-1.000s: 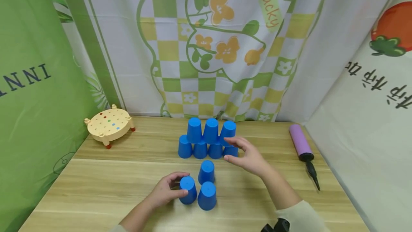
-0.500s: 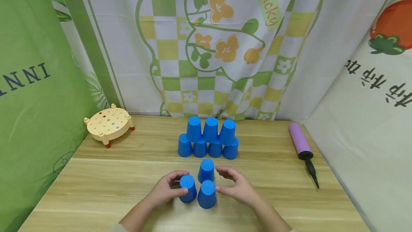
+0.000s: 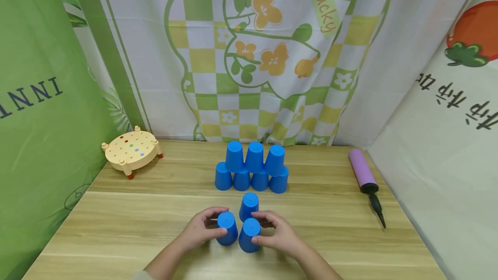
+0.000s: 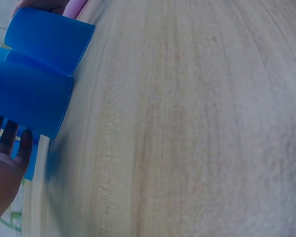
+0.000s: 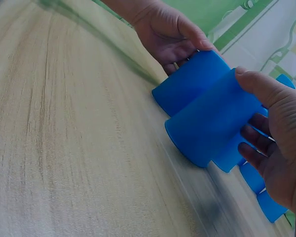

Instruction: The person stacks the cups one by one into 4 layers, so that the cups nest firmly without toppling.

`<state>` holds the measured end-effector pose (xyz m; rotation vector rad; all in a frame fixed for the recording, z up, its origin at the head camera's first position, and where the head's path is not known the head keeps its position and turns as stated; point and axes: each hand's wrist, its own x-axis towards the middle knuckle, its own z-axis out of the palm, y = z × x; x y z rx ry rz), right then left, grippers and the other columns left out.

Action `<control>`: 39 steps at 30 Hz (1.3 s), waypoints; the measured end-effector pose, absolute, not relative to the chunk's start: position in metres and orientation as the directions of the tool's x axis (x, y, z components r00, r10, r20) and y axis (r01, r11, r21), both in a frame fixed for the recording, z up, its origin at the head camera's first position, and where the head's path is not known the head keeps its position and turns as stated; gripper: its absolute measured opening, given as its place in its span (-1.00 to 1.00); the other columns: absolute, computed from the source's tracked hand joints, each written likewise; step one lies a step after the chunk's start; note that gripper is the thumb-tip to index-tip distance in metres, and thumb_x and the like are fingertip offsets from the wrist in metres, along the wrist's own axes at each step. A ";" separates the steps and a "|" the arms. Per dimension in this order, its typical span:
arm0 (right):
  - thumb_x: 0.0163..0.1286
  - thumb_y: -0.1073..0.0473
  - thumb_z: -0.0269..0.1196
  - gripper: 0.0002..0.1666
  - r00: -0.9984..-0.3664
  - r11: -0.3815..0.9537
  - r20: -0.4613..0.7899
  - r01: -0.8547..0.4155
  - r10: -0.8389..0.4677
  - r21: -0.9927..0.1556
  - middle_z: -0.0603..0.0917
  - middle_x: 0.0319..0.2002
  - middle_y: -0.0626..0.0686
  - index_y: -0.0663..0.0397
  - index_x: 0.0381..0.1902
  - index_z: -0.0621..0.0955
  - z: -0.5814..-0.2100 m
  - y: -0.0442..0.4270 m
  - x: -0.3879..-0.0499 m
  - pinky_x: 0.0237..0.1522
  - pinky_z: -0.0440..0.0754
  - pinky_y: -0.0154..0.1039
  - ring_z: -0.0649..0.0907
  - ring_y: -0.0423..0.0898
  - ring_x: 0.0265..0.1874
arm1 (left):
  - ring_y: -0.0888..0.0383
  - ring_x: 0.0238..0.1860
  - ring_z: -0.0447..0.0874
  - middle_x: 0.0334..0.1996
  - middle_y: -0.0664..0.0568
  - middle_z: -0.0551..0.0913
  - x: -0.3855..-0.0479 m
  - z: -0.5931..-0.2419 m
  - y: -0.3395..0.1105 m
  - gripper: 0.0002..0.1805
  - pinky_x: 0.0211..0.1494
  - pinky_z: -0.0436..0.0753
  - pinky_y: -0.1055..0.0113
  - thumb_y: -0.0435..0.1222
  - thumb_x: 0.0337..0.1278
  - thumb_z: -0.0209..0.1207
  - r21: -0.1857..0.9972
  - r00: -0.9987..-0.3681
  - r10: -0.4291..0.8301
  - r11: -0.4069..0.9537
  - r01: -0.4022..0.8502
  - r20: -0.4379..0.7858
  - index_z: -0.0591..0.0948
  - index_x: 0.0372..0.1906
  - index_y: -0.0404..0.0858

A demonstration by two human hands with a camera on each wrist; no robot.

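Three upside-down blue cups stand close together near the front of the table. My left hand (image 3: 198, 230) grips the left cup (image 3: 226, 224), thumb in front and fingers behind. Around the front right cup (image 3: 248, 234) my right hand (image 3: 279, 234) has its thumb and fingers; in the right wrist view the thumb (image 5: 261, 86) lies on that cup (image 5: 207, 118). Just behind these two is the third cup (image 3: 249, 205), partly hidden at its base. Both held cups appear to sit on the table. In the left wrist view the left cup (image 4: 29, 98) hides part of the others.
Farther back, several blue cups form two tiers, three upper cups (image 3: 254, 157) over a lower row (image 3: 242, 179). A cream round stool-like board (image 3: 132, 147) sits at the back left. At the right lies a purple and black hand pump (image 3: 363, 170). Curtains (image 3: 253, 111) border the wooden table (image 3: 155, 211).
My right hand has come down from the rear stack towards me and now holds the front right cup. The left hand has stayed on its cup.
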<state>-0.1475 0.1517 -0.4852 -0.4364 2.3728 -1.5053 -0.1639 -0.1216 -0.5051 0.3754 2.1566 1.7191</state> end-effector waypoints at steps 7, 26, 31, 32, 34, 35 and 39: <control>0.18 -0.05 0.44 -0.33 -0.904 0.405 -0.088 -0.099 -0.418 -0.909 0.59 0.17 0.11 0.02 0.22 0.55 -0.488 0.152 -0.149 0.19 0.56 0.16 0.58 0.07 0.12 | -0.15 0.23 0.52 0.26 -0.20 0.52 -0.164 -0.504 -0.121 -0.35 0.28 0.54 -0.08 -0.13 0.17 0.32 0.975 -0.899 0.420 0.220 -0.028 -0.120 0.44 0.32 -0.29; 0.18 -0.07 0.44 -0.36 -0.905 0.419 -0.077 -0.117 -0.419 -0.901 0.60 0.14 0.09 0.01 0.18 0.57 -0.489 0.152 -0.150 0.16 0.58 0.14 0.59 0.06 0.10 | -0.18 0.24 0.52 0.30 -0.23 0.48 -0.165 -0.507 -0.124 -0.30 0.29 0.53 -0.09 -0.14 0.12 0.36 0.978 -0.896 0.429 0.209 -0.023 -0.113 0.42 0.34 -0.31; 0.19 -0.05 0.44 -0.36 -0.907 0.405 -0.067 -0.118 -0.415 -0.907 0.60 0.14 0.11 0.03 0.19 0.57 -0.486 0.153 -0.149 0.17 0.56 0.17 0.59 0.08 0.11 | -0.15 0.21 0.54 0.27 -0.23 0.51 -0.165 -0.504 -0.124 -0.30 0.27 0.55 -0.06 -0.15 0.12 0.36 0.977 -0.904 0.417 0.212 -0.008 -0.098 0.43 0.33 -0.32; 0.19 -0.03 0.44 -0.36 -0.908 0.398 -0.059 -0.122 -0.415 -0.909 0.60 0.14 0.12 0.04 0.19 0.56 -0.484 0.154 -0.149 0.18 0.56 0.18 0.59 0.09 0.11 | -0.13 0.21 0.54 0.26 -0.22 0.52 -0.165 -0.501 -0.125 -0.31 0.27 0.56 -0.05 -0.16 0.12 0.36 0.978 -0.906 0.413 0.208 -0.005 -0.092 0.43 0.32 -0.33; 0.20 -0.01 0.44 -0.36 -0.911 0.386 -0.045 -0.128 -0.410 -0.914 0.60 0.15 0.12 0.05 0.20 0.55 -0.477 0.158 -0.150 0.19 0.54 0.21 0.58 0.10 0.12 | -0.11 0.19 0.54 0.23 -0.23 0.53 -0.167 -0.493 -0.126 -0.32 0.25 0.57 0.00 -0.18 0.12 0.36 0.979 -0.912 0.404 0.205 0.019 -0.067 0.44 0.31 -0.34; 0.20 0.02 0.43 -0.36 -0.911 0.374 -0.033 -0.135 -0.410 -0.918 0.60 0.15 0.14 0.08 0.21 0.55 -0.472 0.160 -0.150 0.20 0.52 0.23 0.58 0.12 0.13 | -0.10 0.18 0.54 0.22 -0.23 0.54 -0.168 -0.488 -0.126 -0.33 0.24 0.59 0.02 -0.19 0.12 0.36 0.978 -0.915 0.400 0.206 0.037 -0.049 0.44 0.31 -0.34; 0.23 0.06 0.42 -0.35 -0.912 0.369 0.019 -0.185 -0.410 -0.911 0.61 0.15 0.17 0.15 0.23 0.51 -0.447 0.170 -0.156 0.21 0.56 0.06 0.58 0.13 0.14 | -0.12 0.14 0.54 0.16 -0.25 0.56 -0.178 -0.461 -0.127 -0.37 0.19 0.60 0.04 -0.23 0.10 0.36 0.973 -0.925 0.380 0.209 0.099 0.013 0.48 0.29 -0.30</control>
